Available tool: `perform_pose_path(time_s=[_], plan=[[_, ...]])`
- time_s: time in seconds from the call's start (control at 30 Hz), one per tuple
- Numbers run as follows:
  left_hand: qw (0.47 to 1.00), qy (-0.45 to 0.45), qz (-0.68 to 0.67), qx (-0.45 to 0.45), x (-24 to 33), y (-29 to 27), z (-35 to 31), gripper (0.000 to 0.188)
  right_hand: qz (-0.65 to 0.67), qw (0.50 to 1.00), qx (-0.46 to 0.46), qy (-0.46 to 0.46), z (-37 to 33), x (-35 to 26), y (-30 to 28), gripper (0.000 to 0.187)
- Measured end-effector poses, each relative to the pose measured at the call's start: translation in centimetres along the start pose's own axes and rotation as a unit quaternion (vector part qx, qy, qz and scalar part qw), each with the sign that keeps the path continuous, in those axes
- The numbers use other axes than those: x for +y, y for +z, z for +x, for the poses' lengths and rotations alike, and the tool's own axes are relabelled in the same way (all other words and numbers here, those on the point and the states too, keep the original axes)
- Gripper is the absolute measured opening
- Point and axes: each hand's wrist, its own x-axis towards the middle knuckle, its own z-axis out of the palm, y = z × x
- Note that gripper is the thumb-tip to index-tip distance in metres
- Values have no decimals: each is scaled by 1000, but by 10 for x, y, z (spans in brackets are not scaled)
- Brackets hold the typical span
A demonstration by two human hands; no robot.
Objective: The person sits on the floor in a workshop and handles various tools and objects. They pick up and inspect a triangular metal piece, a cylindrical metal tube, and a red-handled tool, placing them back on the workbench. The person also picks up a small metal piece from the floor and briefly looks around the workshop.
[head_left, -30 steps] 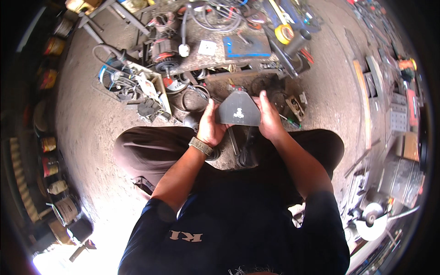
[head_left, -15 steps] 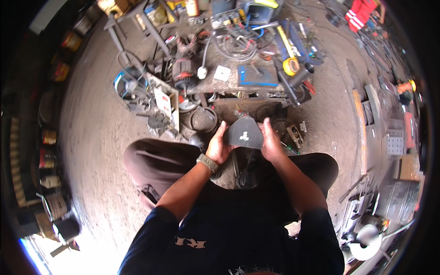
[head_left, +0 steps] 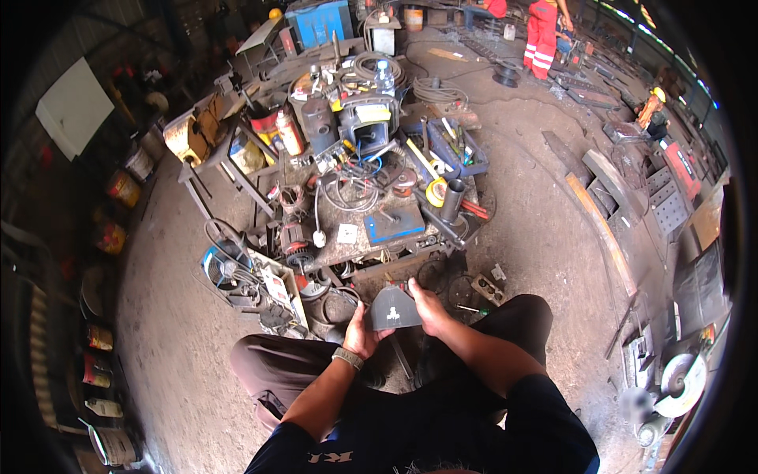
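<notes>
A dark grey flat plate (head_left: 395, 304) with a rounded, tapered top and a small white marking is held upright above my lap. My left hand (head_left: 362, 336) grips its left side, thumb up along the edge and fingers under the lower corner. On the opposite edge, my right hand (head_left: 429, 308) is closed, its fingers mostly hidden behind the plate. Just beyond stands a low work table (head_left: 335, 251), bearing a blue-edged metal block (head_left: 392, 224), a white square card (head_left: 347, 233), a dark pipe piece (head_left: 452, 201) and coiled cable.
A blue tool tray (head_left: 474, 162) and a water bottle (head_left: 384, 77) are on the table. At its left are a fan-like blue machine (head_left: 221, 266) and a motor rotor (head_left: 295, 241). A cut-off saw (head_left: 681, 385) stands at right. A person in red trousers (head_left: 542, 35) is far off.
My view has tilted up, bringing the far workshop and other people into sight. The plate stays between both hands, now lower in the picture and slightly to the left.
</notes>
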Motion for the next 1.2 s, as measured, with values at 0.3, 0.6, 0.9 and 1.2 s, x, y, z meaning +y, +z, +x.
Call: perform_pose_path(time_s=[0.3, 0.6, 0.9, 1.2], plan=[[1000, -19, -1, 18, -8, 1, -14, 78, -44, 999, 15, -22, -1, 17, -7, 67], [1000, -8, 2, 2, -4, 14, -29, 82, -43, 999, 20, -20, -27, 3, 0, 71], [1000, -5, 6, 13, -2, 16, -32, 81, -41, 998, 43, -28, -8, 30, -3, 74], [997, 6, -53, 49, -5, 12, -55, 73, 58, 997, 49, 28, -50, 27, 14, 82]])
